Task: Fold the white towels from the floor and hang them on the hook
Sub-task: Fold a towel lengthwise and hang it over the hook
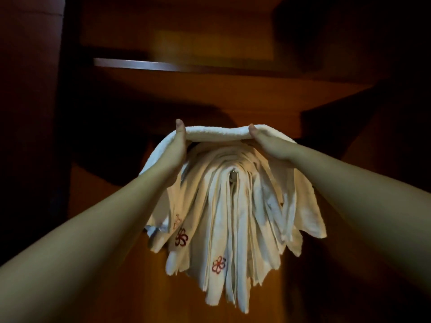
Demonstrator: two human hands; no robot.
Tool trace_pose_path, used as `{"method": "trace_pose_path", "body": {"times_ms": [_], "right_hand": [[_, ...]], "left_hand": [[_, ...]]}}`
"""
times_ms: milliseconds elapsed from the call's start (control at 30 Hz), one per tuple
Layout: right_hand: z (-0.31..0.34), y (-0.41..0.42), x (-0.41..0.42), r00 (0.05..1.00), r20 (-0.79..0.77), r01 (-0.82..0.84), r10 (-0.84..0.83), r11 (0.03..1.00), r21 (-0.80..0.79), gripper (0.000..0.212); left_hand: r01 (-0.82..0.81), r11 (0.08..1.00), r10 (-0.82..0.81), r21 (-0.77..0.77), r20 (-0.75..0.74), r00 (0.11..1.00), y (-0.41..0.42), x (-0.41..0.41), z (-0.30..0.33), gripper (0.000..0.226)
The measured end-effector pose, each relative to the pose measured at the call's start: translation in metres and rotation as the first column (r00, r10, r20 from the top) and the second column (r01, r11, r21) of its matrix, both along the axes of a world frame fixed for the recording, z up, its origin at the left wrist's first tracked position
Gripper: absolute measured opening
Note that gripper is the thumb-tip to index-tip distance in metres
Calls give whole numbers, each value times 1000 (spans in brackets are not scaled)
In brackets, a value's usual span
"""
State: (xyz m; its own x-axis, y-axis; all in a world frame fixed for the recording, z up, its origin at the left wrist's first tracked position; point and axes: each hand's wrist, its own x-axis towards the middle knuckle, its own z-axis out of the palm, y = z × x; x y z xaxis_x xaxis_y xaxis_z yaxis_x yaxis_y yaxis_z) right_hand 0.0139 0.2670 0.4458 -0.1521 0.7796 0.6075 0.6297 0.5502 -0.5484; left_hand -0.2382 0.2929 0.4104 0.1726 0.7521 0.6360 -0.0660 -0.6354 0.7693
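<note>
A dim wooden wardrobe (163, 94) fills the frame, its orange-brown back panel lit at the centre and falling to near black along the left and right edges. A shelf (140, 64) crosses the upper middle, its front edge catching a pale reflection. Above it a second compartment (177, 24) recedes into shadow.

Left hand (177, 142), right hand (262, 139) grip folded white towel (217, 132) over hung towels (233, 206) on hook (233, 177).

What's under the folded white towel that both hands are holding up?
Under the folded white towel hangs a bunch of white cloths with red flower embroidery, draped over a small metal hook. The hook's mounting is covered.
</note>
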Motion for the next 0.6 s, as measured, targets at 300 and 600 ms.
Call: {"method": "trace_pose_path", "body": {"times_ms": [300, 600], "right_hand": [[-16, 55, 13, 996, 90, 38, -25, 990, -139, 87], [-48, 57, 55, 981, -182, -97, 62, 977, -192, 74]], "left_hand": [[-76, 994, 64, -77, -142, 988, 65, -9, -20, 90], [-346, 934, 318, -94, -230, 920, 77, -58, -62, 117]]}}
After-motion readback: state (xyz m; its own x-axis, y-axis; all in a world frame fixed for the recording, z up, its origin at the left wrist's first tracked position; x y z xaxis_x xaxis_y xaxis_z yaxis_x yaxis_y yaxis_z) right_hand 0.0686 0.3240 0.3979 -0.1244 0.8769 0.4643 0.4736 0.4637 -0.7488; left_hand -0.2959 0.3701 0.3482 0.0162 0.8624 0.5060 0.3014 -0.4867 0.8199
